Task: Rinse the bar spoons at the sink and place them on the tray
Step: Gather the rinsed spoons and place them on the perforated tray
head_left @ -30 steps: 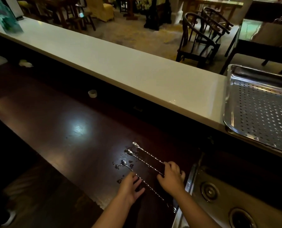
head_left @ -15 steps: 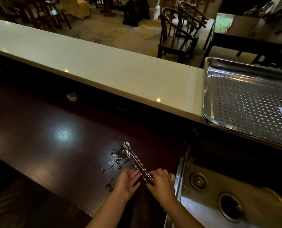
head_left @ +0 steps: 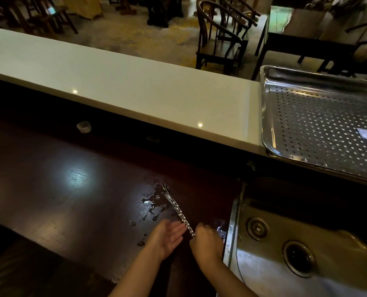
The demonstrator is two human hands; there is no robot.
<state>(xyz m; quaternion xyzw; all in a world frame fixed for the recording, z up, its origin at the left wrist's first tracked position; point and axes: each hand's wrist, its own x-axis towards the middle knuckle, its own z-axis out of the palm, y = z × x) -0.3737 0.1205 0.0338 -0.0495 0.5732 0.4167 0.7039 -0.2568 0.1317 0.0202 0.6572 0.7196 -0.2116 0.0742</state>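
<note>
Our right hand [head_left: 207, 243] is clenched around the near ends of the bar spoons [head_left: 179, 211], bunched together and angled away across the dark desk [head_left: 60, 200], their bowls over a patch of spilled droplets [head_left: 150, 205]. Our left hand [head_left: 167, 236] lies open, palm up, fingers touching the bundle. The spoons sit near the desk's right edge, just beside the sink [head_left: 264, 275]; the perforated tray [head_left: 319, 125] rests on the raised white counter [head_left: 135, 82] beyond.

small label on perforated tray [head_left: 319, 116], print too small to read, no other text
</note>
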